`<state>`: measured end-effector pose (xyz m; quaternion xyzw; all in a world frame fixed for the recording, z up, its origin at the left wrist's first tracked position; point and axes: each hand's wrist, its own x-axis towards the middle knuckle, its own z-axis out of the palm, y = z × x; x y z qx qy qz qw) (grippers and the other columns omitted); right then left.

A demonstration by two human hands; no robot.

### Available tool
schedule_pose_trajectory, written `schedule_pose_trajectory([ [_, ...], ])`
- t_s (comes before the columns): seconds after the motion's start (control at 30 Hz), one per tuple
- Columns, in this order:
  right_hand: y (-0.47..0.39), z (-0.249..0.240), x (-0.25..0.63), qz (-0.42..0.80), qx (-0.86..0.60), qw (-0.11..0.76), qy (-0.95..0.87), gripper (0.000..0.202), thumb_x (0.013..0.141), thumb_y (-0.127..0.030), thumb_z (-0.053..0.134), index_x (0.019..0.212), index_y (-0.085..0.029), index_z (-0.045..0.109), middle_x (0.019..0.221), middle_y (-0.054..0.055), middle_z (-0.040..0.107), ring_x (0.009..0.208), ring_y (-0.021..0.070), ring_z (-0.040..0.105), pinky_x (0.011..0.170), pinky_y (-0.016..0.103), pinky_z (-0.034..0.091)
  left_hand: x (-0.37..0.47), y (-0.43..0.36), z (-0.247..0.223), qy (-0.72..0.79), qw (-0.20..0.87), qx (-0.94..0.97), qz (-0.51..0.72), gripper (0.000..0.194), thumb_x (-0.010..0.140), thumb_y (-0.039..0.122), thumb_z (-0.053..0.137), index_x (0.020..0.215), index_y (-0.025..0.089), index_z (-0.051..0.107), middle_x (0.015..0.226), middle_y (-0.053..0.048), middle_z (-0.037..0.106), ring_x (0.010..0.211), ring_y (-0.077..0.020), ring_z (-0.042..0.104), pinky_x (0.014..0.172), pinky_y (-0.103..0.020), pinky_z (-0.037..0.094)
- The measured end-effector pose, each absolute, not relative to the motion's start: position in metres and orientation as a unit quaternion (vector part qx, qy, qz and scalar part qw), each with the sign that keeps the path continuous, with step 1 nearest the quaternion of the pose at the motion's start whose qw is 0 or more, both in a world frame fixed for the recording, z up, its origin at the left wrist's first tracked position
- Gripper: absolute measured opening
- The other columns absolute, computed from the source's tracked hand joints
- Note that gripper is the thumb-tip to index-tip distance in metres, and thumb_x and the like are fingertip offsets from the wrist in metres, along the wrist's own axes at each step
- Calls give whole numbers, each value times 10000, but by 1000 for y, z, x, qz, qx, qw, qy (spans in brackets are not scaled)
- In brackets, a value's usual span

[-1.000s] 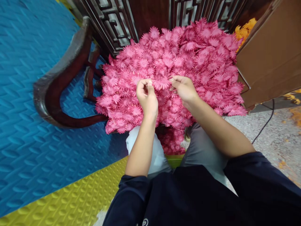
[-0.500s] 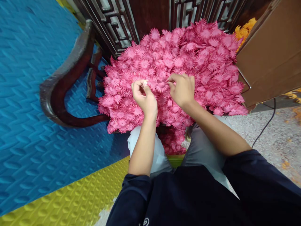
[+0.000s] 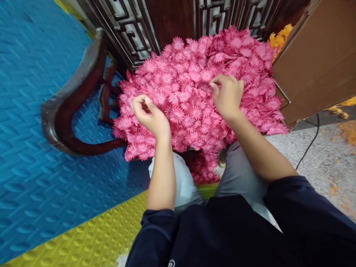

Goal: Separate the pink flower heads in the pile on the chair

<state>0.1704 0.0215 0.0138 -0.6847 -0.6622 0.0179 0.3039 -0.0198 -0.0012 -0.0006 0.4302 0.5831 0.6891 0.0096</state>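
Observation:
A wide heap of pink artificial flowers (image 3: 191, 111) lies in front of me, over my knees. My left hand (image 3: 150, 115) is above the left part of the heap, thumb and forefinger pinched together; a blurred pink flower (image 3: 158, 97) shows just beside its fingertips. Over the right part of the heap is my right hand (image 3: 228, 95), also pinched, with a blurred dark pink flower (image 3: 205, 86) at its fingertips. The two hands are well apart, and blur hides exactly how the flowers are gripped.
A curved dark wooden armrest (image 3: 62, 122) stands left of the heap, above a blue mat (image 3: 25, 129). Carved dark wood panels (image 3: 172, 22) rise behind. At the right are a cardboard box (image 3: 314, 63), orange flowers (image 3: 280, 37) and a black cable (image 3: 308, 146).
My hands have moved apart, the left one to the left and the right one to the right and slightly up. The view has shifted a little.

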Motion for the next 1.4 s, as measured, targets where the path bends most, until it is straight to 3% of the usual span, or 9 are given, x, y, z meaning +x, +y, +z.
schedule_pose_trajectory([
  [0.17,26,-1,158,255,-590,426,-636,133,840,-193,530,816,-154,654,875,51,684,829,149,607,817,325,460,-24,11,-17,630,45,457,626,121,909,204,449,874,187,564,899,-30,608,894,-137,572,838,-260,448],
  [0.3,31,-4,149,393,-542,490,-559,123,777,-118,564,679,-156,628,744,10,635,754,113,594,818,299,466,-24,14,-20,605,67,450,653,135,909,240,479,883,188,600,889,-24,639,858,-128,590,812,-254,454],
  [0.43,24,2,147,458,-523,499,-517,161,739,-76,572,612,-164,617,651,-20,595,698,99,573,816,295,463,-20,9,-15,594,64,439,671,160,907,298,495,900,188,610,891,-25,634,848,-130,580,828,-267,448],
  [0.57,15,8,144,513,-504,468,-514,148,727,-74,583,612,-160,622,624,-26,597,622,83,536,713,268,459,-12,2,-12,611,36,439,657,200,915,350,475,934,205,612,905,-31,612,856,-148,557,867,-305,441],
  [0.7,13,11,144,534,-506,467,-492,118,733,-94,581,646,-156,632,632,-32,606,546,58,494,629,240,452,-6,-2,-12,655,23,495,571,115,799,322,648,871,233,659,934,-51,604,987,-225,533,992,-411,382],
  [0.8,16,12,147,523,-523,484,-469,114,737,-92,577,655,-153,627,650,-35,601,548,53,512,648,243,467,-2,-5,-10,662,23,528,530,185,733,309,722,897,238,674,989,-65,592,1061,-265,507,1033,-458,337],
  [1.03,15,10,150,559,-491,463,-483,41,732,-159,648,692,-159,640,682,-25,621,577,56,540,661,233,480,8,-11,-2,565,50,635,525,118,791,371,678,805,257,704,856,-34,612,910,-210,553,946,-393,387],
  [1.4,13,10,149,580,-451,462,-496,221,628,-359,789,690,-183,673,693,-19,645,630,69,541,606,202,457,11,-6,-8,540,129,627,546,124,746,368,729,766,246,729,762,2,656,750,-153,577,768,-302,454],
])
